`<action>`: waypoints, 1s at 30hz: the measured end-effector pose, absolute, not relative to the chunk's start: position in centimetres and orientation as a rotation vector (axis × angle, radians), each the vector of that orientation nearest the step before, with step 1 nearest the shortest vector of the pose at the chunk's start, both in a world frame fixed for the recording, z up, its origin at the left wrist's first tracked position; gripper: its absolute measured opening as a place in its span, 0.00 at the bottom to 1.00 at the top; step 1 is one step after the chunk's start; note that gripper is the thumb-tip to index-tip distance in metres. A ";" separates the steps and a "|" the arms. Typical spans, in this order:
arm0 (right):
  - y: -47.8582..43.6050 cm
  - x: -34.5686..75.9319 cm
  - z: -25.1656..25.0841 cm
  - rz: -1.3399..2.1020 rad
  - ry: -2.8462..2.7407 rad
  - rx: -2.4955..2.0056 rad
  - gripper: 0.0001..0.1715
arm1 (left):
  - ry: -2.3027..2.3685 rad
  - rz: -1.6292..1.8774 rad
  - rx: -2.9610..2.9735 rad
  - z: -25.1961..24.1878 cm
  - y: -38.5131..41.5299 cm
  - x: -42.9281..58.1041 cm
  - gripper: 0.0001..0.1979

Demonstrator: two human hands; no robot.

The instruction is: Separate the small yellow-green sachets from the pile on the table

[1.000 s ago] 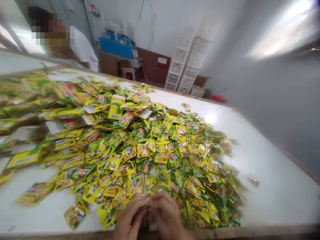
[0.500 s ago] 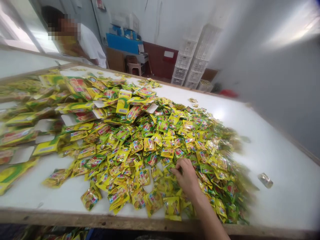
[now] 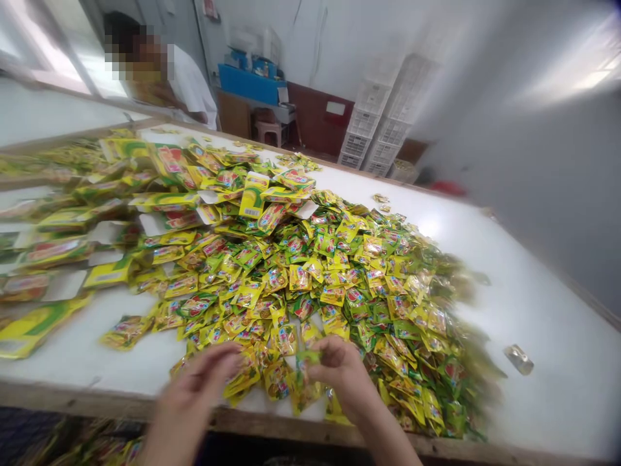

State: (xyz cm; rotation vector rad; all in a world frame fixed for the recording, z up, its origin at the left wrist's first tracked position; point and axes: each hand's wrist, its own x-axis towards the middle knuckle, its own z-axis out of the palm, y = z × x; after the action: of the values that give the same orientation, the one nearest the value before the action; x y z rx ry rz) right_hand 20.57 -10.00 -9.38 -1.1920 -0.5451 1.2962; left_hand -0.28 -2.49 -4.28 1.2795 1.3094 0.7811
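A large heap of small yellow and green sachets (image 3: pixel 301 277) with fruit pictures covers the middle of the white table (image 3: pixel 524 272). My right hand (image 3: pixel 342 375) pinches one greenish sachet (image 3: pixel 308 358) between thumb and fingers, just above the near side of the heap. To its left, my left hand (image 3: pixel 201 378) hovers over the front edge of the heap. Motion smears its fingers, so whether they hold anything is unclear. Yellow cardboard boxes (image 3: pixel 253 195), several with white flaps standing open, lie on the heap's left part.
A silvery packet (image 3: pixel 519 359) lies alone on the right. Along the near edge runs a wooden rim (image 3: pixel 272 424), with more sachets (image 3: pixel 97 446) below it. Across the table is a person in a white top (image 3: pixel 191 81). White crates (image 3: pixel 376 129) stand stacked by the wall.
My left hand has come into view at the front. My right hand has drawn back from the heap toward the near edge and left, now with a sachet visible in its fingers.
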 end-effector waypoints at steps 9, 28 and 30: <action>-10.4 21.0 -9.6 0.851 -0.865 -1.543 0.10 | 0.914 0.566 1.097 -9.1 -4.6 7.3 0.08; -8.1 18.8 -9.4 0.321 -2.293 -1.725 0.18 | 1.233 0.697 1.566 -8.1 0.8 -1.8 0.10; -7.8 18.3 -11.1 0.039 -2.199 -1.891 0.18 | 1.379 0.757 1.753 -7.6 2.5 -4.0 0.09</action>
State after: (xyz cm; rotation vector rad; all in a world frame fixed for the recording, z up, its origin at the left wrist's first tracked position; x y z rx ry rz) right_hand 18.27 -7.77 -11.05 -1.8914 -2.1993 0.0387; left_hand -4.01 2.47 -7.61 1.7530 1.3787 0.7566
